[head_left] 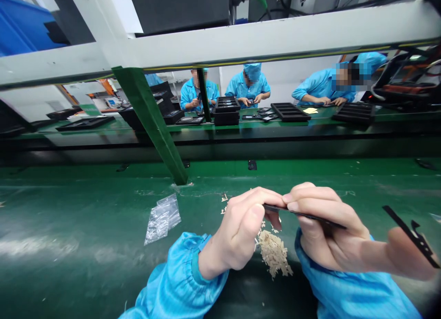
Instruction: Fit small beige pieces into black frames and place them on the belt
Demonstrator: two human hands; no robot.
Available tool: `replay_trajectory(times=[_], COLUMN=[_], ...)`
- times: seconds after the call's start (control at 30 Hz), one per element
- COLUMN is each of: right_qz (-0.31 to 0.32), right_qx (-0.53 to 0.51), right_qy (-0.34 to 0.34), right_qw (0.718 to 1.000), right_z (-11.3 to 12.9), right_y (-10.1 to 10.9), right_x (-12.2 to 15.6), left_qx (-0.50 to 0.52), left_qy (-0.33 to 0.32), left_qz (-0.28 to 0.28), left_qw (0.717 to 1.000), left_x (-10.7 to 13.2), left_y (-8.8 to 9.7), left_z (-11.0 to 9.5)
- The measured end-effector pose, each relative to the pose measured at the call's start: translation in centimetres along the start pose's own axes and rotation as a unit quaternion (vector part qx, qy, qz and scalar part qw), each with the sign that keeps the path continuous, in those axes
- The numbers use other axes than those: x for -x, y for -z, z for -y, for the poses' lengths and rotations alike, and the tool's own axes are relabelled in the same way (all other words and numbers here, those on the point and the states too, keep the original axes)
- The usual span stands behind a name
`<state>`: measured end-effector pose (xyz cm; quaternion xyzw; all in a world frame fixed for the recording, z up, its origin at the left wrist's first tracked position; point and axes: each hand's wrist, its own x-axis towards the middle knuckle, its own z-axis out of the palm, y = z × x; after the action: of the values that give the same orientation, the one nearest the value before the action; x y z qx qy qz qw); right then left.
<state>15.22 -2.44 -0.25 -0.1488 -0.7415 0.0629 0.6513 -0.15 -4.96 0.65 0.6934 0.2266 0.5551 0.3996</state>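
Note:
My left hand [243,222] and my right hand [327,218] meet above the bench, fingers closed around a thin dark flat piece [310,213]. It is seen nearly edge-on, so its kind is hard to tell. My fingertips almost touch at its upper side, and my fingers hide much of it. Just below and between my hands lies a heap of small beige pieces [274,252]. A few more loose beige pieces [224,198] lie beyond my left hand.
Clear plastic bags [163,218] lie on the green bench [86,218] to the left. A slanted green post [151,121] rises behind them. At the right edge, part of a hand [406,250] is beside a black strip [411,236]. Across the bench, people in blue work near black trays [291,112].

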Motion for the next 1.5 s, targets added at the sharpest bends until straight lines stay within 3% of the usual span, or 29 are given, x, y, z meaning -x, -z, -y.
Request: replay_trajectory(times=[0.1,0.23,0.37,0.47,0.6,0.73,0.8,0.9,0.97,1.0,1.2,1.3,1.37,1.5], right_qz=[0.011,0.014,0.000,-0.006,-0.005,-0.044,-0.030,-0.023,-0.071,-0.111,-0.215,-0.248,-0.256,-0.244], right_qx=[0.001,0.021,0.031,0.017,0.001,0.072,0.108,0.068,0.006,-0.014,0.046,0.091,0.109,0.123], right_qy=[0.014,0.044,0.113,0.113,0.036,-0.039,-0.065,-0.152,-0.273,-0.344,-0.512,-0.556,-0.567,-0.552], right_qw=[1.000,0.999,0.993,0.993,0.999,0.996,0.992,0.986,0.959,0.932,0.830,0.788,0.775,0.788], right_z=[0.0,-0.4,-1.3,-2.6,-4.7,-6.1,-6.6,-8.2,-10.4,-11.8,-20.0,-21.9,-22.7,-24.0], right_y=[0.1,-0.4,-0.9,-1.3,-1.8,-1.8,-1.7,-1.7,-1.3,-1.0,4.3,7.4,8.7,9.8], right_x=[-0.3,-1.0,-1.3,-1.0,0.1,0.7,0.6,0.7,1.2,1.6,6.4,9.0,10.2,11.2], left_qx=[0.020,-0.027,-0.045,-0.046,-0.027,-0.115,-0.154,-0.154,-0.134,-0.125,-0.102,-0.099,-0.099,-0.119], left_qy=[0.016,0.039,0.045,0.046,0.069,0.088,0.101,0.136,0.158,0.166,0.158,0.153,0.152,0.154], left_qz=[-0.006,-0.012,-0.026,-0.037,-0.068,-0.106,-0.107,-0.105,-0.121,-0.129,-0.145,-0.133,-0.118,-0.087], left_qw=[1.000,0.999,0.998,0.997,0.995,0.984,0.977,0.973,0.971,0.970,0.971,0.974,0.976,0.977], left_x=[-0.1,-0.4,-0.7,-1.2,-2.2,-2.9,-3.2,-3.5,-3.7,-3.8,-4.1,-4.1,-4.1,-4.3], left_y=[0.1,0.3,0.4,0.4,1.1,2.2,2.8,3.6,4.1,4.3,5.1,4.9,4.8,4.7], left_z=[0.0,0.3,1.2,2.3,4.0,5.5,6.4,7.9,8.6,8.7,7.4,6.8,6.7,7.1])
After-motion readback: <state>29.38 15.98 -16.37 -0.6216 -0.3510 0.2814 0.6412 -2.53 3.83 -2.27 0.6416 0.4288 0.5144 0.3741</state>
